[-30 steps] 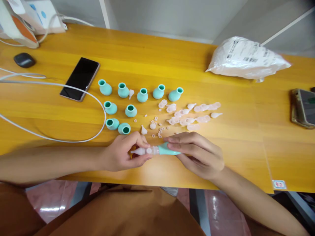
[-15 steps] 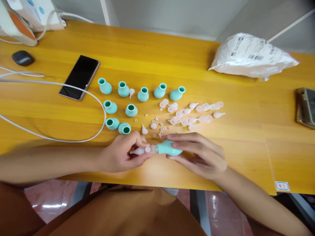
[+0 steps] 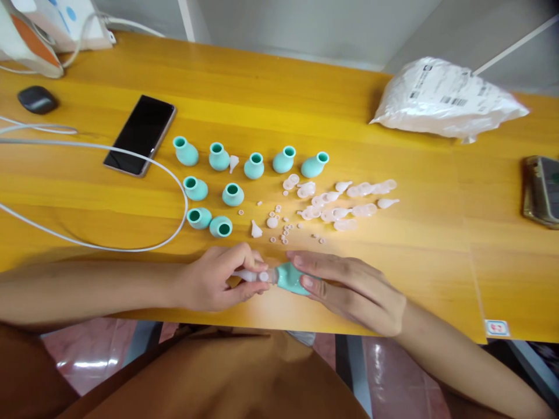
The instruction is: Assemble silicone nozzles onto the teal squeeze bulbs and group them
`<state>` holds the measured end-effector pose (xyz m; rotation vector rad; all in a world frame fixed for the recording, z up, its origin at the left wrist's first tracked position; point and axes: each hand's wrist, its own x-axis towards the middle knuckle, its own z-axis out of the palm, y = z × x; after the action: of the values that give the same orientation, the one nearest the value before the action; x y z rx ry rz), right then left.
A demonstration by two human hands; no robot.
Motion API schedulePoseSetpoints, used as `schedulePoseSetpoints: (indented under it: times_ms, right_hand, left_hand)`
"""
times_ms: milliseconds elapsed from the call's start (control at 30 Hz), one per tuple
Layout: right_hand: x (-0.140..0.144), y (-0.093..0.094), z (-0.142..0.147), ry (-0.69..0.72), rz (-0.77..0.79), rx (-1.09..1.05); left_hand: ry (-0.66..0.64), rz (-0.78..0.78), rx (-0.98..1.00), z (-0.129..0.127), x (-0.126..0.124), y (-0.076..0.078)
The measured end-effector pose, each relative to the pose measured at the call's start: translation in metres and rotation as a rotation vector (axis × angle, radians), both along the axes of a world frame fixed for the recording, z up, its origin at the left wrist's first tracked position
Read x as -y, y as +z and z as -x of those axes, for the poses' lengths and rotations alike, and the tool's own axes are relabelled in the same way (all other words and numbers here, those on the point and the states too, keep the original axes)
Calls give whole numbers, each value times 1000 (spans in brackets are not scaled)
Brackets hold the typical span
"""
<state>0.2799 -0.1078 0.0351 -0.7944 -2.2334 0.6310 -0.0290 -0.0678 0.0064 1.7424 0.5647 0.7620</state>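
My left hand [image 3: 209,285] pinches the clear tip [image 3: 250,274]; my right hand [image 3: 353,291] grips the teal bulb [image 3: 289,278] just above the surface [image 3: 437,244], near loose bulbs [image 3: 220,227].

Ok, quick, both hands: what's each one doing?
Left hand: closed on the clear tip.
Right hand: closed on the teal bulb.

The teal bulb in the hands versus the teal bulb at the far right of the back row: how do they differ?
The held teal bulb has a clear tip fitted in its neck; the back-row bulb has an open, empty neck. The held bulb lies sideways between the left hand and right hand, near the table edge; the back-row bulb rests untouched, tilted, farther back. Both share the same teal colour and rounded shape.
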Motion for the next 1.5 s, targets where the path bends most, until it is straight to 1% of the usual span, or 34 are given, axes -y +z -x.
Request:
schedulePoseSetpoints:
  times_ms: [100,200,267,367,433,500,600,700,767,800,900,933,967,1067,1133,1267,1333,1433,1500]
  right_hand:
    - [-3,-2,3,44,-112,26]
    - [-6,-2,7,13,-149,48]
    - [-9,-2,13,-18,-142,19]
    - [-11,-5,20,-2,-65,-83]
    - [-12,-7,22,15,4,-159]
    - [-13,-9,23,15,93,-204]
    - [-14,-8,23,-18,266,-245]
    - [-16,-6,22,-42,434,-292]
    - [-17,-5,22,-51,524,-319]
    - [-17,-5,22,-54,559,-327]
    - [-17,-7,21,-68,633,-332]
    - [-17,-7,20,-76,652,-332]
    - [-17,-8,20,-86,670,-335]
    - [-17,-11,20,-117,713,-352]
    - [-17,-13,21,-119,726,-356]
    - [-19,-15,19,-85,712,-335]
    - [-21,-15,16,-72,651,-327]
    - [-27,-11,12,-29,504,-333]
    - [-30,-9,10,27,391,-324]
  left_hand:
    - [36,-146,-62,1,-1,0]
    - [53,-236,-78,1,-1,0]
    - [55,-297,-86,1,-1,-1]
    - [47,-400,-85,1,-2,-2]
    - [20,-459,-67,0,-4,-2]
    - [-13,-508,-52,-1,-6,-1]
    - [-36,-573,-53,-1,-7,0]
    - [-40,-586,-55,-2,-8,3]
    - [-60,-553,-69,-2,-9,6]
    - [-76,-502,-90,-2,-10,7]
    - [-139,-276,-160,-2,-12,12]
    - [-147,-234,-166,-3,-12,13]
    - [-148,-237,-159,-3,-12,14]
    - [-126,-389,-119,-2,-12,15]
    - [-119,-467,-99,-2,-11,13]
    - [-70,-526,-9,-1,-8,7]
    - [-13,-520,8,-1,-6,5]
    - [84,-487,-60,-2,-4,5]
    - [77,-460,-80,-2,-3,5]
